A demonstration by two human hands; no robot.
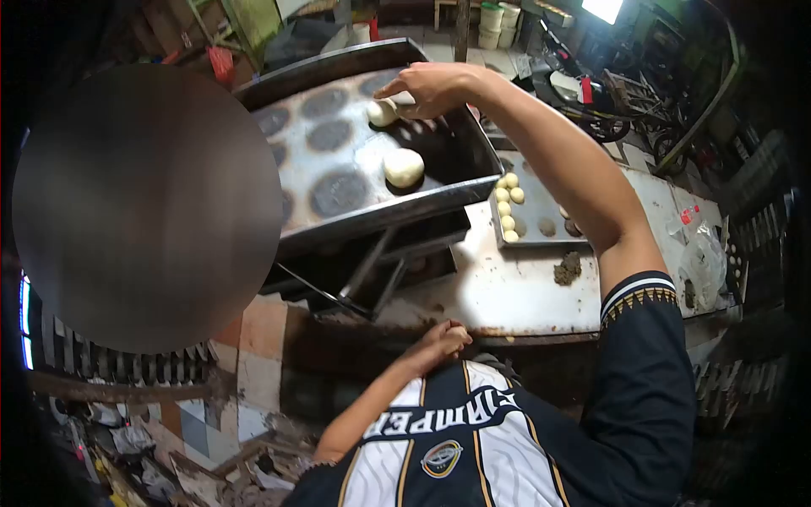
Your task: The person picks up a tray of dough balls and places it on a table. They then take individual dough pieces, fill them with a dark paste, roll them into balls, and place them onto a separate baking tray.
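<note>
My right hand (429, 87) reaches far out over a large metal griddle plate (297, 196) marked with dark round patches. Its fingertips hold a pale dough ball (382, 111) down at the far side of the plate. A second, rounder dough ball (404, 166) lies on the plate nearer to me, apart from the hand. My left hand (441, 341) rests with curled fingers against the front edge of the metal table (498, 296), close to my body, and holds nothing.
A small tray (541, 241) with several little dough balls (507, 203) sits on the table right of the griddle, under my forearm. A dark lump of filling (568, 269) lies in front of it. A plastic bag (701, 258) is at the far right.
</note>
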